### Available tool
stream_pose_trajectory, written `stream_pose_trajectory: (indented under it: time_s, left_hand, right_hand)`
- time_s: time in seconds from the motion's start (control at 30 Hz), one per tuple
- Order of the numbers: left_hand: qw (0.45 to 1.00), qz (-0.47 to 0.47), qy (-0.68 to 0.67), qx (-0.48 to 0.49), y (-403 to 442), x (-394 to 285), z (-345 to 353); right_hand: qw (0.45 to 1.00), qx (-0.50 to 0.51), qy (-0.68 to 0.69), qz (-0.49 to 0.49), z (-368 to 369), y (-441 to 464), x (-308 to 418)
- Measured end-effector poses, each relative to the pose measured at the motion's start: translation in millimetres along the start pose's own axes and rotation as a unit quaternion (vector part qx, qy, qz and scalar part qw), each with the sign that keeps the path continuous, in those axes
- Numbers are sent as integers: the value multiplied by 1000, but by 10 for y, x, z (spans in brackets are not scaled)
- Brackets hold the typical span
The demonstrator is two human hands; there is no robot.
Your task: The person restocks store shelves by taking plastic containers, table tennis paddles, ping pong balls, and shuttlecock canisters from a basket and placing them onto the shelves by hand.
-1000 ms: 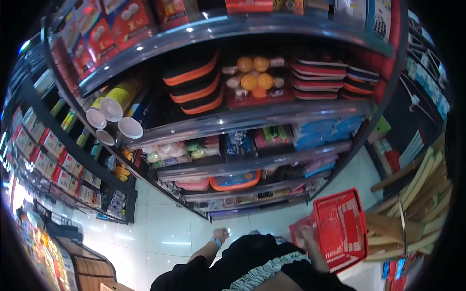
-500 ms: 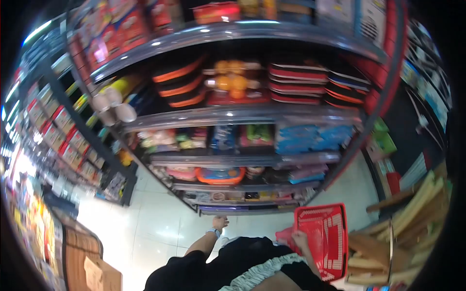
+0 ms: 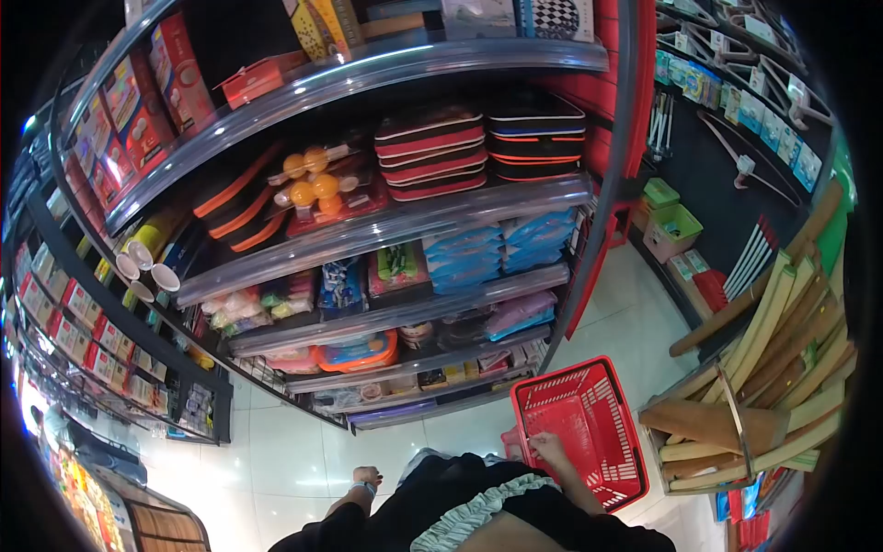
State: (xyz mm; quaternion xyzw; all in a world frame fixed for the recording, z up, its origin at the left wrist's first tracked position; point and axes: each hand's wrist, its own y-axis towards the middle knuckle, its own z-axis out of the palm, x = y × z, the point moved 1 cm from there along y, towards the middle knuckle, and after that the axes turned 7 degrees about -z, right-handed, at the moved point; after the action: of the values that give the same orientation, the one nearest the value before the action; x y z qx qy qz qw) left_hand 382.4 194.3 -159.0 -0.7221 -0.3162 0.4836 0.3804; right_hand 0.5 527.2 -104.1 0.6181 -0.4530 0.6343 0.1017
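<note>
The basket [image 3: 570, 419] was just off the shelves' [image 3: 395, 226] bottom right corner, the right hand [image 3: 549, 448] grasping it at its left side. The left hand [image 3: 366, 477] hung apart, fingers curled; I couldn't tell whether it clenched anything. Blue packs [image 3: 464, 259] lay toward one shelf's right edge.

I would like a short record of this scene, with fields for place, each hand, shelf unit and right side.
Place: shop, pale tiled floor
Left hand: hangs low, nothing visible in it; band on wrist
Right hand: at side of red basket, seemingly gripping it
Shelf unit: stacked cases, orange balls, blue packs
Right side: long wooden-looking pieces, hanger
</note>
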Motion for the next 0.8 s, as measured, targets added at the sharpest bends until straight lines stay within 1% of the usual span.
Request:
stream_pose_trajectory:
  time_s: [0.1,0.17,0.23,0.3,0.37,0.43,0.47,0.5,0.53,0.57,0.6,0.63,0.7,0.77,0.8]
  left_hand:
    - [998,54,9,37,-159,-195,353]
    - [994,85,37,50,-264,-364,601]
    - [989,109,63,83,-335,-596,786]
    - [983,128,85,104,-320,-735,893]
    - [977,159,110,94,-322,-856,997]
    - [968,174,105,148,-442,-1126,1153]
    - [939,258,131,185,-539,-1393,1303]
    - [901,340,157,219,-715,-1717,1493]
    - [867,397,176,245,-1329,-2148,1655]
    - [802,519,179,237,-1594,-2491,1828]
    - [794,508,238,233,-2231,-2856,1917]
    - [718,613,178,276,-2559,-3074,2034]
    - [626,695,190,298,-3373,-3400,2121]
    - [492,789,243,277,-4168,-3615,2081]
    - [397,851,263,222,-4400,-3730,2089]
  right_hand:
    - [1000,-2,18,-16,-93,112,-29]
    - [999,-3,24,-31,-135,236,117]
    - [997,-11,16,-75,-153,400,381]
    - [991,-10,71,-117,-157,426,949]
    - [978,6,22,-207,-219,612,1346]
    - [933,-59,-55,-351,-289,668,1965]
    - [907,-58,-121,-398,-389,470,2574]
    - [890,-62,-123,-435,-481,457,2969]
    - [849,-95,-136,-502,-560,349,3448]
    - [822,-137,-188,-520,-630,176,3939]
    - [759,-187,-253,-570,-715,89,4349]
    - [694,-228,-272,-626,-778,46,4697]
    - [573,-288,-374,-670,-892,2,5278]
    - [498,-310,-449,-674,-930,11,5692]
    - [471,-314,-484,-667,-943,71,5829]
